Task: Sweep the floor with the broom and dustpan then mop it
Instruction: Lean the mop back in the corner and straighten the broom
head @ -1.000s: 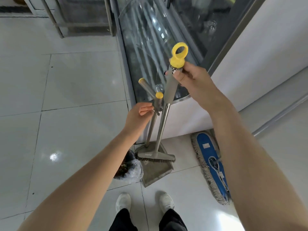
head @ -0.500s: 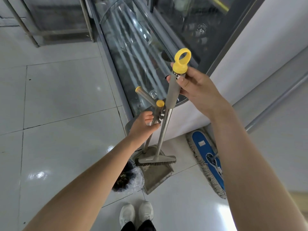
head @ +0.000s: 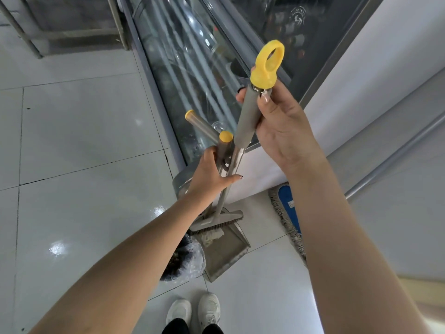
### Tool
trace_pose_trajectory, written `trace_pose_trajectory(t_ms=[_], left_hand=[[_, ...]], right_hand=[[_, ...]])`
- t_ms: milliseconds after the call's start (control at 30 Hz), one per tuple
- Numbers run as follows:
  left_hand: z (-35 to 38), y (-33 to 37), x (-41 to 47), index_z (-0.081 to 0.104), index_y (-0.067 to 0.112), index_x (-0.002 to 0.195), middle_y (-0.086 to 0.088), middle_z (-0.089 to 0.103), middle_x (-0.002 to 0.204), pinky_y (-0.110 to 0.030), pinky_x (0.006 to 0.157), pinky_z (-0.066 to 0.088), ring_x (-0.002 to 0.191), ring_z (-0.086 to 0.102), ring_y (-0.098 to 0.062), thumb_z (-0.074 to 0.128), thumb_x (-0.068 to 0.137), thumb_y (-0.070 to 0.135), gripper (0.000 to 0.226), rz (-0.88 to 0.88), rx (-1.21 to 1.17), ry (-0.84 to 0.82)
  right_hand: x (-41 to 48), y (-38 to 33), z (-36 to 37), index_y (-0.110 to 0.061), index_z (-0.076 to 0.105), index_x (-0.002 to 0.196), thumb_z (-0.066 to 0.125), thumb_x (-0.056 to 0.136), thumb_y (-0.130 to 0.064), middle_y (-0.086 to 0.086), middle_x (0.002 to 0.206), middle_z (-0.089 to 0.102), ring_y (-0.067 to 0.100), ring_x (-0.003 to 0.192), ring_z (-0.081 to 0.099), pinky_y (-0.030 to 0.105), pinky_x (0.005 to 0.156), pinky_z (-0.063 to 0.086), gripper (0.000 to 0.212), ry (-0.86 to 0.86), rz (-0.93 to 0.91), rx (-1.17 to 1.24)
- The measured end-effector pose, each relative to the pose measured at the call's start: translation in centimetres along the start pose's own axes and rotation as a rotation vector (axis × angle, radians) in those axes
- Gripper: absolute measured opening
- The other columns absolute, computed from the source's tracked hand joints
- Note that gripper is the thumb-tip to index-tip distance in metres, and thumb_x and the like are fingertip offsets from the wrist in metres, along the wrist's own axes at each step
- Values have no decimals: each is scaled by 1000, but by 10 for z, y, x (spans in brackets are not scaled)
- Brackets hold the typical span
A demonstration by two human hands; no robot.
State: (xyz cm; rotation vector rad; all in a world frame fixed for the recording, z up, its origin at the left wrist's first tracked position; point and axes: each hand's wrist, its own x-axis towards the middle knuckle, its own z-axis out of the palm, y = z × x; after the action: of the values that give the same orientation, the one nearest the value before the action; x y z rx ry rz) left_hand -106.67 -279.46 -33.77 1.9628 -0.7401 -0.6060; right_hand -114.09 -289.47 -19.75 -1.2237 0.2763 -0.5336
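The right hand [head: 281, 126] grips the top of the broom [head: 243, 131] handle, with the fingers wrapped around the grey sleeve just below the yellow ring cap [head: 268, 65]. The left hand [head: 212, 174] holds the dustpan [head: 222, 251] handle below its yellow end cap [head: 225, 136]; the thumb and palm are against the handle, the index finger lies extended across the broom shaft, and the other fingers are hidden behind the handle. A short grey side grip [head: 201, 126] with a yellow tip branches off the dustpan handle toward the upper left. Both handles stand close together and lean slightly to the right. The broom head [head: 218, 221] sits at the rear edge of the dustpan tray, bristles down, and a small pale clump [head: 212, 236] lies in the tray just beside the bristles. The dustpan rests on the white tile floor [head: 84, 141]. A bin lined with clear plastic [head: 183, 259] stands touching the left side of the tray. A blue flat mop head [head: 289, 213] with a pale fringe lies on the floor to the right, near a white wall [head: 361, 92]. A glass display case [head: 192, 56] stands behind the tools. Two white shoes [head: 195, 312] are at the bottom edge.
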Motion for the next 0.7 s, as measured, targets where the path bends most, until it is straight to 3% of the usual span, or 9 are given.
trace_pose_trajectory(t_ms=[133, 267, 400, 500, 600, 700], left_hand=[[10, 3, 13, 44, 8, 112, -4, 59, 103, -31, 77, 48, 97, 58, -22, 84, 65, 36, 67, 56, 158, 51], [9, -3, 21, 46, 5, 113, -4, 62, 102, -24, 70, 42, 95, 60, -21, 81, 68, 40, 67, 127, 271, 64], [5, -6, 22, 46, 7, 110, 3, 54, 91, -20, 64, 34, 92, 59, -20, 78, 71, 42, 62, 145, 286, 39], [5, -6, 24, 45, 8, 109, 0, 57, 95, -20, 66, 34, 93, 59, -20, 77, 72, 44, 60, 159, 306, 19], [6, -10, 25, 45, 6, 111, -6, 61, 100, -23, 67, 38, 94, 60, -22, 76, 72, 43, 62, 168, 302, 36], [7, -14, 25, 46, 4, 111, -7, 62, 101, -25, 70, 40, 95, 61, -24, 76, 72, 42, 63, 172, 293, 39]], right_hand=[[1, 6, -2, -15, 53, 113, 55, 79, -22, -5, 86, 68, 9, 91, 62, 22, 78, 50, 34, 46, -13, 46], [7, 16, -7, -17, 65, 108, 76, 70, -31, 2, 94, 69, 16, 98, 62, 27, 88, 48, 42, 21, -38, 69], [8, 23, -21, -19, 69, 108, 84, 62, -35, 2, 99, 71, 20, 108, 60, 27, 86, 50, 51, -21, 8, 39], [7, 29, -27, -18, 59, 119, 87, 57, -32, -2, 116, 67, 16, 122, 55, 21, 90, 48, 70, -48, 114, -134], [11, 31, -24, -23, 54, 123, 83, 59, -13, -11, 127, 59, 0, 122, 52, 12, 90, 45, 71, -154, 246, -476], [17, 20, -21, -27, 52, 127, 76, 66, -6, -20, 128, 55, -13, 118, 48, 5, 86, 43, 69, -238, 339, -649]])
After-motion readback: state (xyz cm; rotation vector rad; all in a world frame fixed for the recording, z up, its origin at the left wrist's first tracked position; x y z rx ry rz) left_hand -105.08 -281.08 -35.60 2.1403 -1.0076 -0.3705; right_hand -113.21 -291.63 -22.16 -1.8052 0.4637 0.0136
